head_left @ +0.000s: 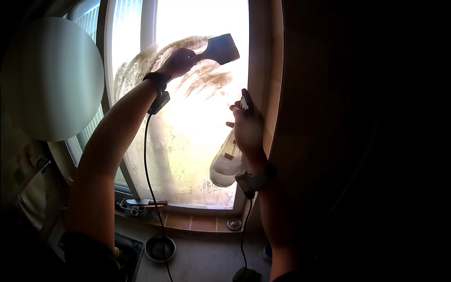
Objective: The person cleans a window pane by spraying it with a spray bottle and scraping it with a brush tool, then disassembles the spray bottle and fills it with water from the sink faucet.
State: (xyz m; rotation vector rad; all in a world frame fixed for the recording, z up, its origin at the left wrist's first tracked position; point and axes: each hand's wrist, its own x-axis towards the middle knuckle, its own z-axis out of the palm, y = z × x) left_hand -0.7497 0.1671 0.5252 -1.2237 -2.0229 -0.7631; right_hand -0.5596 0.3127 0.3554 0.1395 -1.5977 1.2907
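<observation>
Left forearm (101,150) and right forearm (277,211) stand nearest, both raised, presumably to bring the hands up to the window. Each wrist carries a small box, the left box (159,102) and the right box (245,184), each trailing a lead that hangs downward, apparently so as to leave the hands unhindered.

Below, a bowl (146,249) sits on the counter (202,256); the sill (181,221) behind bears a small metal disc (234,224) near its right end.

Right hand (249,131): fingers wrapped around the top of a clear bottle (224,169), a likely grip for working its head; finger position on any trigger cannot be told. The bottle tilts, base down and to the left, pale contents gathered low.

Left hand (181,63): fingers closed on the handle of a dark pad (223,49), high before the glass (188,136), apparently held by the handle for reach. Contact with the glass cannot be confirmed. Brown smears (213,81) lie around and below the left hand
</observation>
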